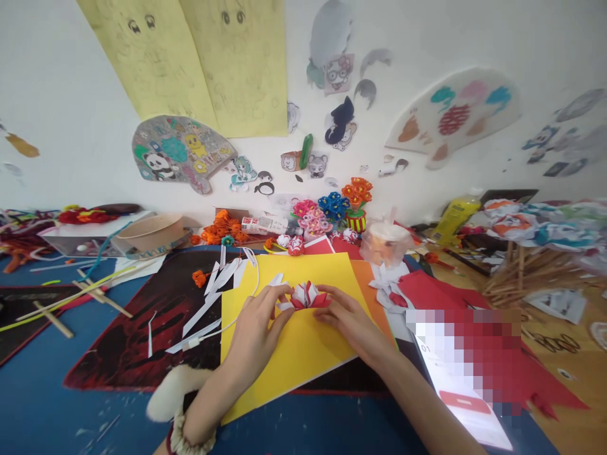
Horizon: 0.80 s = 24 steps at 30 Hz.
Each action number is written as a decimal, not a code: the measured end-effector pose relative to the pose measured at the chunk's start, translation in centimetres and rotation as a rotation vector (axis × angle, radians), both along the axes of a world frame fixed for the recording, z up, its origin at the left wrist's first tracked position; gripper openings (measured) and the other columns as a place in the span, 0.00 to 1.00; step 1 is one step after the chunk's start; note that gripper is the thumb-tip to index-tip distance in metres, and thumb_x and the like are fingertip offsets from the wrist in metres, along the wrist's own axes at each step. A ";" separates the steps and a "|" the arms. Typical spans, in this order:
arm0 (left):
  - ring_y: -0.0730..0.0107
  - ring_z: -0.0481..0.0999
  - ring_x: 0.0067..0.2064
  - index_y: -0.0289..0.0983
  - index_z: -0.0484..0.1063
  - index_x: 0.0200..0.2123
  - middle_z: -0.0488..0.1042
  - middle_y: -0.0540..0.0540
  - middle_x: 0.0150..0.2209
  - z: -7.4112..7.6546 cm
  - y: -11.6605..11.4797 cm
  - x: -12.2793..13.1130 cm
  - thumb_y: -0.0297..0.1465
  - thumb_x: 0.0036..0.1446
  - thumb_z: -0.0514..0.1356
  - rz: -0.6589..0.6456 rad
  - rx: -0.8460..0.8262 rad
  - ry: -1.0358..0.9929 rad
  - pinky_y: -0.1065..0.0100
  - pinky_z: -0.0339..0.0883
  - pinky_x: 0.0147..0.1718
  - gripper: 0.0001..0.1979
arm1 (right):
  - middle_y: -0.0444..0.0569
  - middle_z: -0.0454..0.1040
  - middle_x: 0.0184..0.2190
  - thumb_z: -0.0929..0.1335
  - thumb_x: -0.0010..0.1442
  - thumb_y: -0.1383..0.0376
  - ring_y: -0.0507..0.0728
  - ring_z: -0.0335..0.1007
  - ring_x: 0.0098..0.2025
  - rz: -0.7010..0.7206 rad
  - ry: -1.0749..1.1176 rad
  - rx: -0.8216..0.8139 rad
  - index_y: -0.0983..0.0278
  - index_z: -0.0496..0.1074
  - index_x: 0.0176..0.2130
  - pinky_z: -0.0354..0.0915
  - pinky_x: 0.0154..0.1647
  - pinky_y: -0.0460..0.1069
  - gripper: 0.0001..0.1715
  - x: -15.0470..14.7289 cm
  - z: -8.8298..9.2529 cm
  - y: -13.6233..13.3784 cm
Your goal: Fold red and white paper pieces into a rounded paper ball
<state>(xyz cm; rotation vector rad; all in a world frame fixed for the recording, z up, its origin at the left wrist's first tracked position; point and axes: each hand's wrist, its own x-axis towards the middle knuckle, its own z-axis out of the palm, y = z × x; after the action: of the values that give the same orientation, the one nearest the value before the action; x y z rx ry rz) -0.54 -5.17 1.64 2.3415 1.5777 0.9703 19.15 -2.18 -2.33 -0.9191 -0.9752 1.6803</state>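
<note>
A small red and white folded paper flower (307, 296) rests on a yellow paper sheet (294, 354). My left hand (258, 325) pinches its left side with thumb and fingers. On the flower's right side, my right hand (344, 316) presses in with curled fingers. Both hands are closed on the flower. Under the yellow sheet lie an orange sheet (374, 284) and a dark red and black mat (137, 335).
White paper strips (213, 297) lie left of the yellow sheet. Paper flower bouquets (332, 212) and a clear plastic cup (383, 243) stand behind. Wooden sticks (509, 278) pile up at right, a cardboard bowl (154, 234) at back left, a phone (467, 395) at near right.
</note>
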 end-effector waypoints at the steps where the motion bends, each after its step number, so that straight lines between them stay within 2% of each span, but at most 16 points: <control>1: 0.66 0.73 0.33 0.41 0.67 0.47 0.77 0.47 0.41 0.1 0.0 -0.1 0.31 0.65 0.54 0.005 0.024 0.026 0.64 0.62 0.35 0.08 | 0.50 0.74 0.45 0.72 0.56 0.50 0.56 0.73 0.40 -0.055 -0.045 0.051 0.59 0.73 0.48 0.66 0.49 0.55 0.24 0.1 0.1 0.1; 3: 0.63 0.75 0.37 0.41 0.68 0.47 0.78 0.46 0.42 0.1 0.0 -0.3 0.32 0.66 0.54 0.010 0.093 0.110 0.63 0.60 0.35 0.08 | 0.51 0.72 0.49 0.68 0.60 0.48 0.58 0.71 0.46 -0.156 -0.144 0.180 0.57 0.72 0.51 0.65 0.51 0.56 0.24 0.3 0.3 0.2; 5: 0.61 0.76 0.41 0.40 0.69 0.47 0.78 0.44 0.43 -0.1 0.0 -0.3 0.32 0.67 0.53 0.009 0.175 0.196 0.63 0.60 0.36 0.08 | 0.50 0.69 0.53 0.69 0.60 0.49 0.61 0.67 0.51 -0.195 -0.261 0.343 0.54 0.70 0.53 0.64 0.53 0.57 0.25 0.2 0.5 0.0; 7: 0.60 0.76 0.42 0.39 0.69 0.47 0.78 0.44 0.42 -0.5 0.0 -0.2 0.31 0.67 0.53 -0.003 0.240 0.255 0.62 0.61 0.36 0.08 | 0.50 0.67 0.54 0.73 0.55 0.53 0.63 0.65 0.53 -0.161 -0.392 0.510 0.52 0.70 0.54 0.62 0.55 0.58 0.28 -0.2 0.6 -0.4; 9: 0.59 0.77 0.41 0.38 0.70 0.46 0.78 0.43 0.41 -0.9 0.0 0.0 0.30 0.67 0.53 -0.026 0.256 0.280 0.63 0.63 0.36 0.08 | 0.50 0.68 0.53 0.74 0.55 0.56 0.63 0.65 0.53 -0.094 -0.490 0.615 0.52 0.70 0.54 0.63 0.55 0.58 0.28 -0.6 0.6 -0.8; 13: 0.61 0.76 0.39 0.38 0.69 0.45 0.77 0.44 0.39 -1.3 -0.2 0.3 0.34 0.65 0.57 -0.064 0.153 0.168 0.63 0.67 0.37 0.08 | 0.51 0.70 0.47 0.70 0.61 0.59 0.61 0.70 0.45 -0.096 -0.546 0.640 0.53 0.74 0.50 0.68 0.48 0.56 0.17 -1.1 0.0 -0.9; 16: 0.65 0.75 0.37 0.39 0.69 0.45 0.77 0.46 0.38 -1.2 -0.2 0.3 0.34 0.62 0.61 -0.094 0.076 0.006 0.66 0.68 0.35 0.10 | 0.51 0.72 0.46 0.70 0.61 0.60 0.59 0.72 0.41 -0.117 -0.521 0.608 0.55 0.75 0.48 0.70 0.44 0.55 0.15 -1.0 -0.2 -0.6; 20: 0.69 0.74 0.31 0.40 0.71 0.42 0.78 0.48 0.36 -0.9 0.0 0.1 0.34 0.60 0.63 -0.060 0.068 -0.144 0.69 0.68 0.31 0.07 | 0.52 0.75 0.46 0.70 0.61 0.58 0.59 0.73 0.42 -0.097 -0.463 0.574 0.58 0.74 0.48 0.71 0.43 0.53 0.16 -1.0 -0.2 -0.4; 24: 0.69 0.75 0.33 0.39 0.73 0.42 0.79 0.48 0.35 -0.8 0.1 0.0 0.34 0.62 0.61 -0.115 0.167 -0.168 0.68 0.67 0.32 0.06 | 0.51 0.75 0.45 0.68 0.63 0.58 0.59 0.73 0.45 -0.104 -0.586 0.653 0.59 0.72 0.49 0.71 0.47 0.54 0.15 -1.1 -0.4 -0.5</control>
<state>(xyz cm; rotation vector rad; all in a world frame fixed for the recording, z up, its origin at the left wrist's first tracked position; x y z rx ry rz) -0.54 -5.06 0.82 2.3540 1.3318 1.2786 18.07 -2.67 -2.77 -0.9914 -1.7002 0.8942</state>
